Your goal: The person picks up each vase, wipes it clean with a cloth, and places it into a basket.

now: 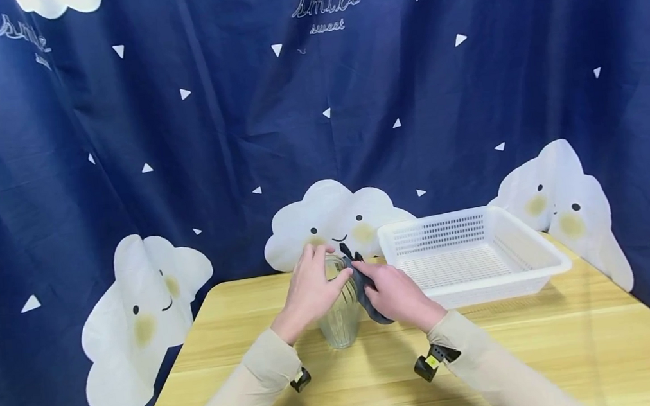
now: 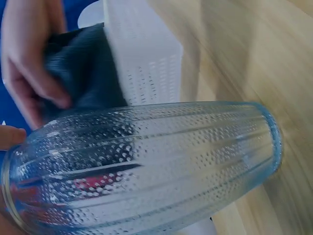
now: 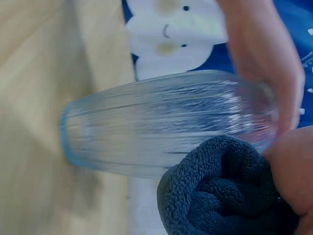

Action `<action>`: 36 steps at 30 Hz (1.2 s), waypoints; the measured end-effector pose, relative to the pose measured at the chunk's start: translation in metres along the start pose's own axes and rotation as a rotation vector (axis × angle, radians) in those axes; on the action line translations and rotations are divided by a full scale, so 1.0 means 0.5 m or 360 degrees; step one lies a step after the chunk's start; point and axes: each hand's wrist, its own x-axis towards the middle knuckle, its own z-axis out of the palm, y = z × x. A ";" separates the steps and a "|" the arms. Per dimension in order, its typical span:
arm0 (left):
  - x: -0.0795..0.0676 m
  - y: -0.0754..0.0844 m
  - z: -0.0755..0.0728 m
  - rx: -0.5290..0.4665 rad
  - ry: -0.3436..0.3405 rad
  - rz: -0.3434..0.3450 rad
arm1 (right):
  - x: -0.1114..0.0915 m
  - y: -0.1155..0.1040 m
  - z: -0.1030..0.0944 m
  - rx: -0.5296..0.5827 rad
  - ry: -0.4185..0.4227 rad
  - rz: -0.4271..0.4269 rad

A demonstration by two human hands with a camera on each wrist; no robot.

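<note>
Reaching in from the left with the left hand (image 1: 309,291), bending slightly at the wrist, arching the fingers over the top and curling them with the thumb round the mouth of the glass vase (image 2: 186,161). Holding the vase roughly upright over the middle of the wooden table (image 1: 244,339), without showing clearly whether resting its base on the wood. Judging by looks, dealing with something stiff, fairly heavy for its size and easily chipped, likely gaining some grip from the ribs and raised dots, yet possibly slipping in a loose hold; best gripping just under the rim or round the wide upper body. Just right of the vase, bunching a dark cloth (image 3: 210,191) close to its side, without showing for certain whether touching; probably feeling light, soft and floppy, and best pinching through several folds. Farther right, gripping that cloth with the right hand (image 1: 396,290), slanting the forearm inward and pointing the index finger toward the mouth of the vase. Beyond, seeing a white basket (image 1: 484,293) sitting on the table
</note>
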 end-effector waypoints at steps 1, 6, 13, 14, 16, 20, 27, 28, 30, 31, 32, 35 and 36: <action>0.000 0.002 -0.001 -0.0010 -0.0010 0.0000 | -0.003 0.005 0.009 0.0004 -0.0024 0.0010; -0.002 0.007 -0.005 -0.0124 -0.0063 0.0006 | -0.024 0.027 0.065 0.0030 -0.0192 0.0057; 0.000 -0.001 -0.001 -0.0132 -0.0074 0.0038 | -0.049 0.041 0.119 0.0016 -0.0371 0.0099; 0.001 -0.002 -0.001 -0.0132 -0.0068 0.0040 | -0.049 0.042 0.121 0.0021 -0.0362 0.0101; 0.002 -0.004 -0.001 -0.0140 -0.0056 0.0028 | -0.047 0.042 0.120 0.0054 -0.0336 0.0114; -0.001 -0.005 -0.001 -0.0201 -0.0041 -0.0050 | -0.040 0.040 0.107 0.0090 -0.0251 0.0127; 0.000 -0.004 -0.005 -0.0250 -0.0075 -0.0097 | -0.015 0.016 0.039 0.0039 0.0091 0.0070; 0.000 -0.004 -0.007 -0.0258 -0.0081 -0.0103 | -0.012 0.010 0.027 0.0035 0.0133 0.0048; 0.001 -0.004 -0.013 -0.0281 -0.0101 -0.0121 | -0.005 0.000 0.005 0.0024 0.0200 -0.0002; 0.001 -0.005 -0.016 -0.0292 -0.0111 -0.0134 | -0.003 -0.005 -0.005 0.0016 0.0227 -0.0026; 0.001 -0.005 -0.019 -0.0296 -0.0125 -0.0140 | -0.001 -0.010 -0.013 0.0008 0.0248 -0.0046; 0.000 -0.004 -0.026 -0.0287 -0.0143 -0.0130 | 0.001 -0.020 -0.026 -0.0020 0.0271 -0.0083; -0.001 -0.003 -0.027 -0.0285 -0.0147 -0.0123 | 0.000 -0.021 -0.026 -0.0029 0.0267 -0.0089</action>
